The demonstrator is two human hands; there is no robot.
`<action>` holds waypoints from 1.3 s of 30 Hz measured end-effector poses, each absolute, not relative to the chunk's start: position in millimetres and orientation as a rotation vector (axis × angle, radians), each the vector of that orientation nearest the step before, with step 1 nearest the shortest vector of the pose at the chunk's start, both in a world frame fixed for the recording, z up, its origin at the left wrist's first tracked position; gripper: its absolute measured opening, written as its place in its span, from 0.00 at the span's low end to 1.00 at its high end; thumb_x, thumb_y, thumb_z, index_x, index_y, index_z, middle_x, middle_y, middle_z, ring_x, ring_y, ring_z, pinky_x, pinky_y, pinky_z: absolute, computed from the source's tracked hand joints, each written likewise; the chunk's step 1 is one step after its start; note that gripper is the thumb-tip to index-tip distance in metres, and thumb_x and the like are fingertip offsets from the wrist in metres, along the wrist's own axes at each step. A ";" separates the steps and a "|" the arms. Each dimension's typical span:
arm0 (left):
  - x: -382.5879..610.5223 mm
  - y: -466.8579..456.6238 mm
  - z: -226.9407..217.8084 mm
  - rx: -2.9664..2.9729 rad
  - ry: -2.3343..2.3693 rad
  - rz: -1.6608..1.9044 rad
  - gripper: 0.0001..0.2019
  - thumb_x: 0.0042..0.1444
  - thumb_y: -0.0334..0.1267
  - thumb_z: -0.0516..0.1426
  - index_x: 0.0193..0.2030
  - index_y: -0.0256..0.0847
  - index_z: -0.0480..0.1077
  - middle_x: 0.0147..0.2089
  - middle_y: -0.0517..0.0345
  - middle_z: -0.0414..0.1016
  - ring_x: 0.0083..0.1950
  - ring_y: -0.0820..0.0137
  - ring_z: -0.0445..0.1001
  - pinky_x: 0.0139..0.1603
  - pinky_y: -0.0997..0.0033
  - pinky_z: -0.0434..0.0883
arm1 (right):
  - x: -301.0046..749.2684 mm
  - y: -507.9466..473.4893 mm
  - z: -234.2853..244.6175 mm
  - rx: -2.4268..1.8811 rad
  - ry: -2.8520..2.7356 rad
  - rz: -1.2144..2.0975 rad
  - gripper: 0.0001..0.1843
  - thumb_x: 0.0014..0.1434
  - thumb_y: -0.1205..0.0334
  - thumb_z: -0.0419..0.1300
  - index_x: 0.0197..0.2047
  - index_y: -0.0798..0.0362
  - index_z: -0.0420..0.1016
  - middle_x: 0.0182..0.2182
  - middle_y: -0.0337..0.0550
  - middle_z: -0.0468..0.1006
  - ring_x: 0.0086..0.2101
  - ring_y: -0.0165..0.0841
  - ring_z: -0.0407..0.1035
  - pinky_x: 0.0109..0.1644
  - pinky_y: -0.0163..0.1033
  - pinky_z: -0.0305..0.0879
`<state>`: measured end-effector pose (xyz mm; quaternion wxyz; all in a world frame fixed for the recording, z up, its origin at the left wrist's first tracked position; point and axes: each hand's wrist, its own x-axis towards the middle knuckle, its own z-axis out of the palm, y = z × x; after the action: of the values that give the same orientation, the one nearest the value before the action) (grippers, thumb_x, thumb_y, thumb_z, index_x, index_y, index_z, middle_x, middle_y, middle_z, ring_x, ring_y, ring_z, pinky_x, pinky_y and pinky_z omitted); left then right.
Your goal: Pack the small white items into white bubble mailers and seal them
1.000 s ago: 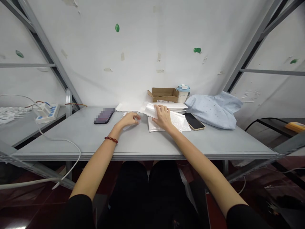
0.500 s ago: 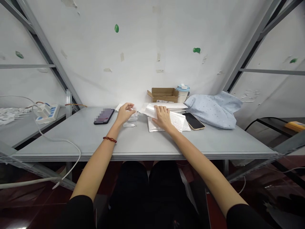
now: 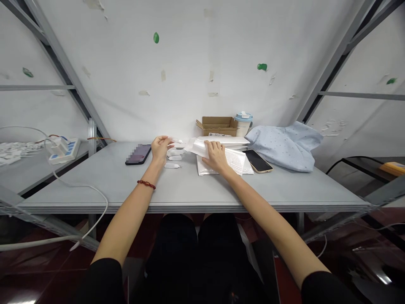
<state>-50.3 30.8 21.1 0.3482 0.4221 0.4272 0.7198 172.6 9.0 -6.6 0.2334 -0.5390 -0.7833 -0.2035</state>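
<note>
My left hand is raised a little above the grey table, its fingers pinched on a small white piece near a thin clear bag. Below and right of it lie small white parts on the table. My right hand rests with fingers flat on a stack of white bubble mailers, pressing the top one down. A red bead bracelet circles my left wrist.
A dark phone lies left of my left hand, and another phone right of the mailers. Behind stand an open cardboard box, a lidded cup and light blue cloth. A power strip with cable sits far left.
My left hand lifted off the table and moved back and left, carrying a small white piece; small white parts now lie where it was. My right hand stayed on the mailers.
</note>
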 end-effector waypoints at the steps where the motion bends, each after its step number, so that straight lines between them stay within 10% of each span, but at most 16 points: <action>1: -50.8 31.2 21.0 1.078 1.094 1.876 0.13 0.42 0.36 0.63 0.33 0.41 0.65 0.31 0.62 0.73 0.36 0.72 0.76 0.40 0.69 0.74 | 172.3 8.3 -6.0 -1.468 -2.156 -0.553 0.31 0.59 0.60 0.60 0.64 0.57 0.60 0.52 0.56 0.67 0.51 0.48 0.57 0.53 0.46 0.53; 30: -27.0 26.5 13.1 1.662 1.297 1.211 0.21 0.53 0.53 0.51 0.35 0.38 0.77 0.47 0.48 0.80 0.54 0.57 0.72 0.52 0.62 0.67 | 163.9 4.0 -5.7 -1.364 -2.150 -0.494 0.30 0.59 0.61 0.62 0.62 0.60 0.61 0.52 0.56 0.70 0.51 0.49 0.59 0.53 0.47 0.53; 39: -93.8 14.3 35.3 1.886 1.415 0.806 0.19 0.38 0.44 0.65 0.40 0.42 0.80 0.40 0.51 0.82 0.44 0.60 0.77 0.40 0.67 0.70 | 167.5 5.0 -4.0 -1.437 -2.100 -0.531 0.29 0.59 0.62 0.62 0.61 0.59 0.62 0.51 0.56 0.69 0.50 0.48 0.59 0.52 0.47 0.54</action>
<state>-93.8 14.3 35.3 0.3193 0.7171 0.5383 0.3067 167.5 5.0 -4.0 0.2677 -0.5325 -0.7785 -0.1969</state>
